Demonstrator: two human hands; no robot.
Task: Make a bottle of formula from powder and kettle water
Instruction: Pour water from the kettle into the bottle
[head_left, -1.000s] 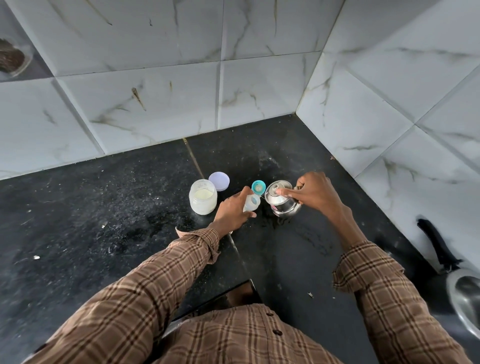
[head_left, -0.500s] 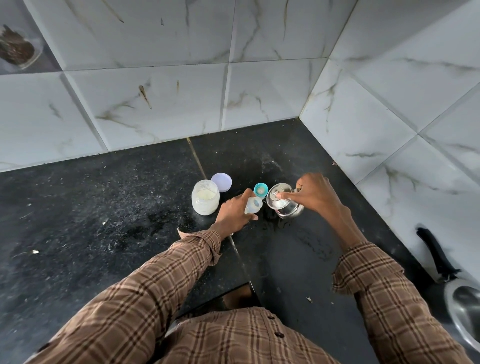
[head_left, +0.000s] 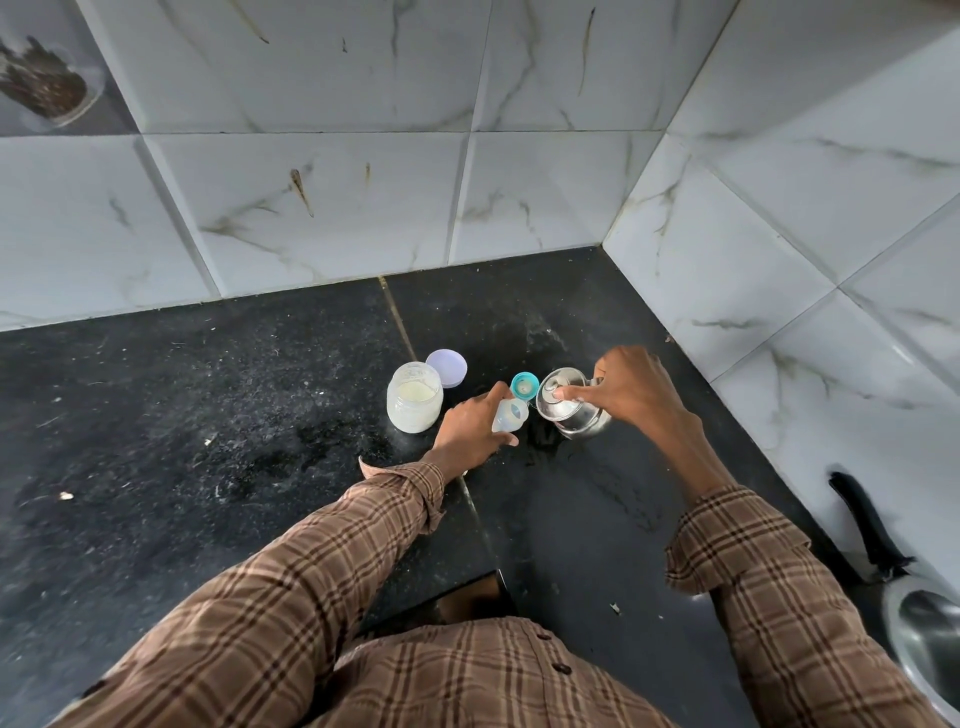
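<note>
A small clear baby bottle (head_left: 509, 417) stands on the black counter (head_left: 208, 441), and my left hand (head_left: 472, 431) grips it from the left. Just right of it a small steel kettle (head_left: 569, 410) is tilted toward the bottle's mouth. My right hand (head_left: 631, 389) holds the kettle by its far side, with a finger pressed on the lid. Behind the bottle lies its teal cap with nipple (head_left: 523, 385). An open jar of pale powder (head_left: 414, 397) stands to the left, with its lilac lid (head_left: 447, 367) lying behind it.
Marble-tiled walls meet in a corner right behind the work spot. A steel pan with a black handle (head_left: 872, 530) lies at the right edge. A jar of dark contents (head_left: 44, 85) shows at the top left. Crumbs and smears dot the counter.
Both hands keep their hold on the bottle and the kettle. The view has shifted slightly; nothing else has visibly moved.
</note>
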